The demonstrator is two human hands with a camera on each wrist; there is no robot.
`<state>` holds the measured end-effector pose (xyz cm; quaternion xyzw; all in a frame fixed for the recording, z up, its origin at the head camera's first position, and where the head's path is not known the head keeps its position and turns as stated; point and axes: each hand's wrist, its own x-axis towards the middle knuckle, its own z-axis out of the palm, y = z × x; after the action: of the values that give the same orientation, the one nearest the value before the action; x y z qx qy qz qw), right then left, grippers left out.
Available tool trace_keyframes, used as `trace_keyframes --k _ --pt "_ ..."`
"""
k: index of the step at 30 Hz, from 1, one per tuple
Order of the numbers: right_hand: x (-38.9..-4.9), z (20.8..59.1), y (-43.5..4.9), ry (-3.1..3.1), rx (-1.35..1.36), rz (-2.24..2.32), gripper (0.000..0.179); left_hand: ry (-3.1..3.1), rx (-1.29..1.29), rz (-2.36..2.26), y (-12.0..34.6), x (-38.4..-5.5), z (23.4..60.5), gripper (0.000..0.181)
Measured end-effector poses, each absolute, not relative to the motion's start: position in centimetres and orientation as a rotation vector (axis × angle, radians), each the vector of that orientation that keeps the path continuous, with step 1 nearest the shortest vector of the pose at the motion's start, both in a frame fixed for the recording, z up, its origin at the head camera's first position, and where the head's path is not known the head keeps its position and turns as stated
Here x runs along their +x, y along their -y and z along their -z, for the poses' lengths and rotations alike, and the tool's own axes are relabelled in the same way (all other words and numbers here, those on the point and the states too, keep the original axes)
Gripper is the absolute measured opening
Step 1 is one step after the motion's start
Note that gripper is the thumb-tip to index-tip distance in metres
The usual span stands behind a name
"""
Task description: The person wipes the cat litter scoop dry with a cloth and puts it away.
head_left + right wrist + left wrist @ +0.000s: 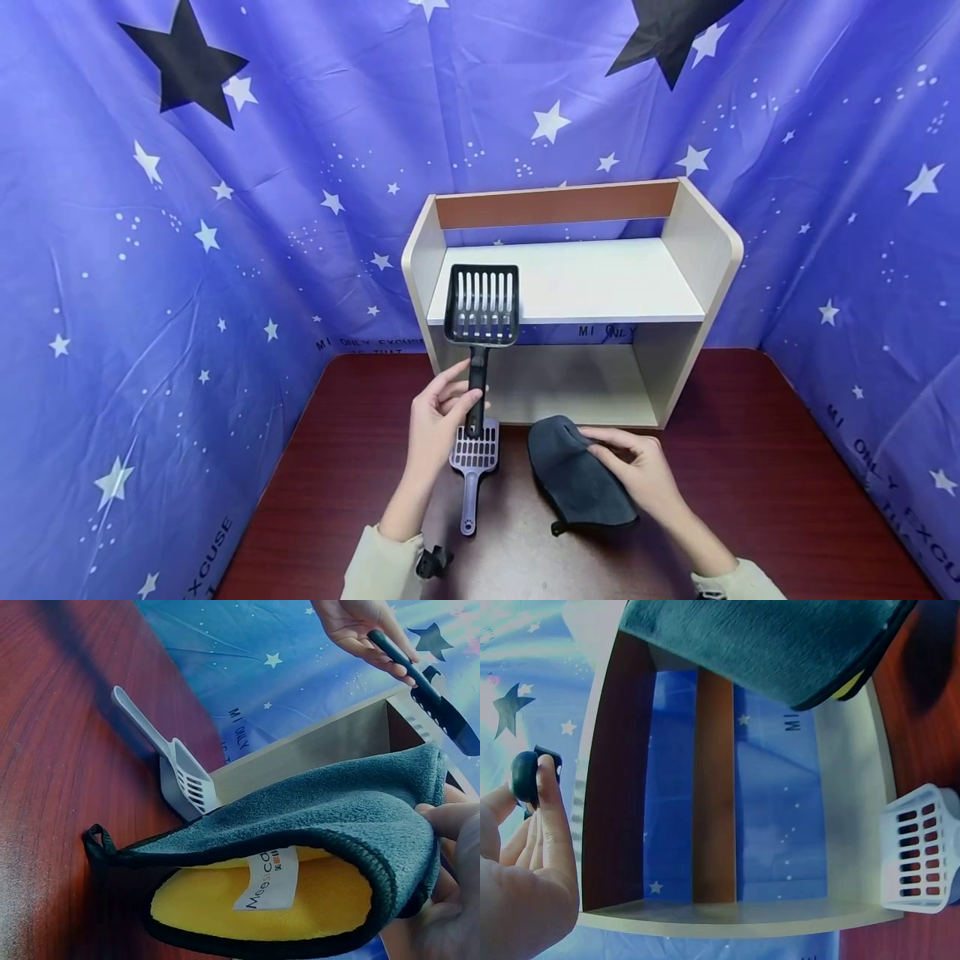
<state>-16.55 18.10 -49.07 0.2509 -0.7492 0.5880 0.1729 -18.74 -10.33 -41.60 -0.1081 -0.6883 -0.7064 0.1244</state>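
left fingers [448, 378] pinching black slotted scoop [481, 340]; right fingers [611, 437] pinching dark yellow-lined mitt [581, 477]

We log: two-tier shelf [592, 283] | starry blue-purple curtain [465, 108] behind shelf | reddish-brown table [337, 467] under shelf | black star [669, 32] above shelf.

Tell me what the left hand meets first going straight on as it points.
Probably the shelf unit, with the held black scoop touching it before the left hand does. Height and depth are hard to judge, so contact isn't certain.
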Motion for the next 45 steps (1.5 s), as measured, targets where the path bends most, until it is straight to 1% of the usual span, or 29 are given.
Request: trace_keyframes --k 11,27,36,45 --pt "-16.5 49.2 -18.3 2.179 0.678 -1.646 0.027 1.918 -0.294 2.091 10.7 -21.6 39.7 0.042" --pt "-16.2 49.5 -18.3 2.179 0.683 -1.656 0.026 1.851 -0.17 2.14 10.6 -25.2 37.9 0.034" --pt "-16.3 49.7 -18.3 2.22 0.671 -1.656 0.024 1.918 -0.081 2.072 10.8 -26.3 36.2 0.032" --pt "-16.3 49.9 -18.1 2.247 0.653 -1.628 0.024 1.916 0.024 2.142 10.5 -27.2 34.5 0.033"
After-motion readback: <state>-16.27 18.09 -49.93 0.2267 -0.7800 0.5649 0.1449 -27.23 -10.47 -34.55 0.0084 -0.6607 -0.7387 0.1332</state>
